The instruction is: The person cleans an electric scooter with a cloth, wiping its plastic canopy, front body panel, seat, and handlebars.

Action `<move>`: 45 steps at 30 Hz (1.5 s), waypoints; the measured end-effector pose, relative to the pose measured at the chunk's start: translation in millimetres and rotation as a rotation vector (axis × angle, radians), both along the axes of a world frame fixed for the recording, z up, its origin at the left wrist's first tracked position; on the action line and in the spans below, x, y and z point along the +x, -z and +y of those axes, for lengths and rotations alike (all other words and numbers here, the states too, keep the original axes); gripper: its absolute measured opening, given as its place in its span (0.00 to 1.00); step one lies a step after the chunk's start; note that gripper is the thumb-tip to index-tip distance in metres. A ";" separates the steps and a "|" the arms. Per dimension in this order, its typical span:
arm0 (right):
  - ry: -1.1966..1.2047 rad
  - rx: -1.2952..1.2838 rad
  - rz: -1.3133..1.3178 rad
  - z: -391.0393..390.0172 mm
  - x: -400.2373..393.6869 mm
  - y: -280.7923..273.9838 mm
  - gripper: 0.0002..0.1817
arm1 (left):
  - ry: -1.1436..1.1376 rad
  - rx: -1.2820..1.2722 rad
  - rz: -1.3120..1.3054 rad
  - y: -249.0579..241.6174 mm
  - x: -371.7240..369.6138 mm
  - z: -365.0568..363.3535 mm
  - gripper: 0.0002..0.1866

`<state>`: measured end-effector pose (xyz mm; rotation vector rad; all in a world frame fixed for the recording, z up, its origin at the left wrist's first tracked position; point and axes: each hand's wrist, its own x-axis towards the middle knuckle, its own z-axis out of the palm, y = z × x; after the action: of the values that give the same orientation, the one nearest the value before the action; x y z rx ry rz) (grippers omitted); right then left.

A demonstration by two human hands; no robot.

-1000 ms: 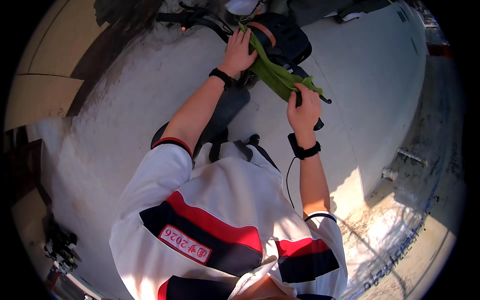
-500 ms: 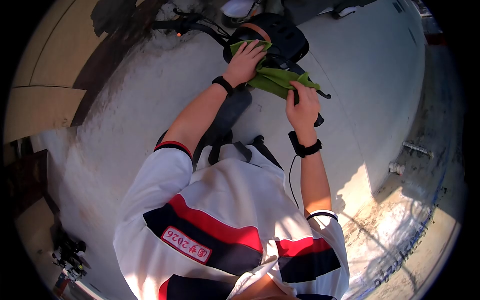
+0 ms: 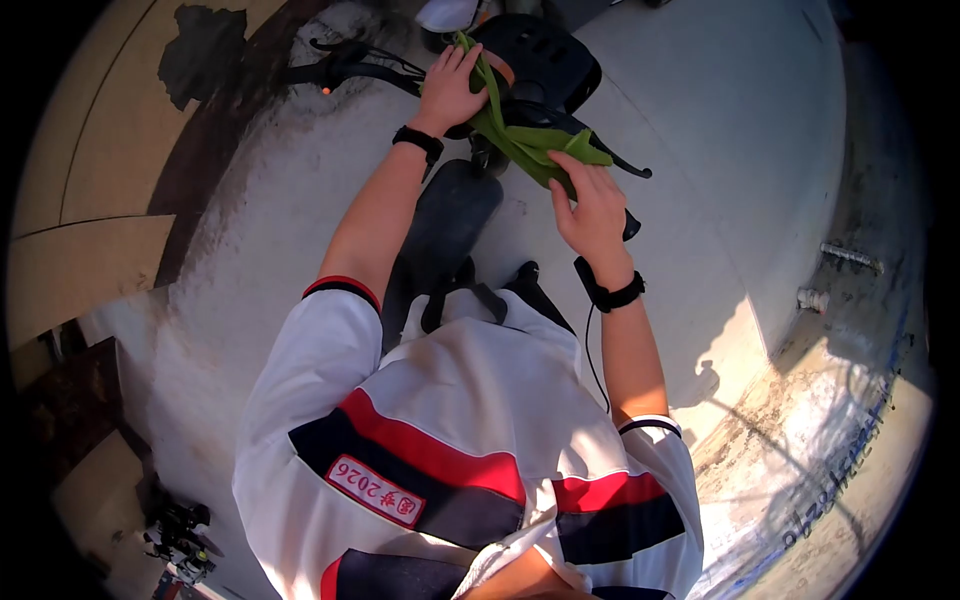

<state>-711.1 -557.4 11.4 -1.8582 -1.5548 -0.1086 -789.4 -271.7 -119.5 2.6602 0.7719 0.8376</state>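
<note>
A green cloth [image 3: 520, 148] lies across the middle of a black two-wheeler's handlebar [image 3: 385, 75], in front of its black basket [image 3: 550, 62]. My left hand [image 3: 452, 90] presses on the cloth's upper left end, its fingers close together and pointing up, beside the basket's brown band. On the right, my right hand [image 3: 592, 207] is at the cloth's lower right end near the right grip [image 3: 631, 225], thumb apart from the other fingers, which touch the cloth edge. Below the handlebar the dark seat [image 3: 455, 205] shows between my arms.
Grey pavement [image 3: 700, 150] surrounds the two-wheeler. Tan panels [image 3: 90, 120] stand at the left. Another vehicle's white part [image 3: 447, 14] shows at the top. A wall with dark writing [image 3: 840, 480] and pipe stubs [image 3: 852, 258] is at the right.
My left hand has moved up and left, drawing the cloth's left part into a narrower strip. My right hand has shifted slightly left and down. The handlebar and basket sit further left in view.
</note>
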 end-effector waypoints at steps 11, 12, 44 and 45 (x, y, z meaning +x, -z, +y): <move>0.034 -0.033 0.063 -2.6 -2.2 0.9 0.31 | -0.226 -0.432 -0.210 13.4 -32.8 -24.3 0.46; 0.028 -0.049 0.043 -3.4 -1.8 -0.7 0.31 | -0.234 -0.457 -0.238 20.3 -38.9 -29.1 0.45; 0.019 0.042 -0.033 -4.4 0.4 -5.7 0.22 | 0.408 0.263 0.307 -26.3 5.3 -27.6 0.29; 0.021 0.043 -0.032 -4.2 0.6 -5.5 0.21 | 0.409 0.262 0.312 -27.4 3.5 -29.1 0.29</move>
<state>-710.5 -561.6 16.9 -1.8481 -1.5431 -0.1803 -785.9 -300.8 -92.1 3.0696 0.1607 0.4479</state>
